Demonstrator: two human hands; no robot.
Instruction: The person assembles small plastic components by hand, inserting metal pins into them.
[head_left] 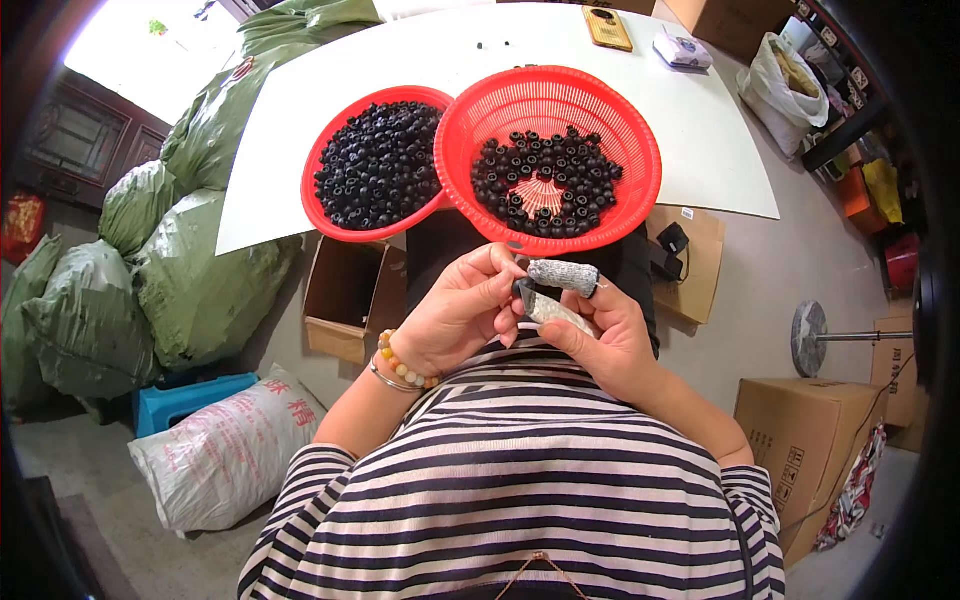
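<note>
My left hand (455, 315) and my right hand (600, 335) meet in front of my chest, pinching a small dark piece (523, 291) between them. Grey tape wraps the right forefinger (563, 275) and thumb. A bead bracelet circles my left wrist (400, 365). Just beyond the hands, a red plastic basket (610, 110) holds a thin layer of small black ring-shaped pieces (545, 180). To its left, a second red basket (330, 150) is heaped with the same black pieces (380, 165).
Both baskets rest on a white table (300, 100), which also carries a yellow phone (607, 28) and a small white box (683, 48). Green sacks (190, 270), a white sack (225, 450) and cardboard boxes (810, 440) stand on the floor around me.
</note>
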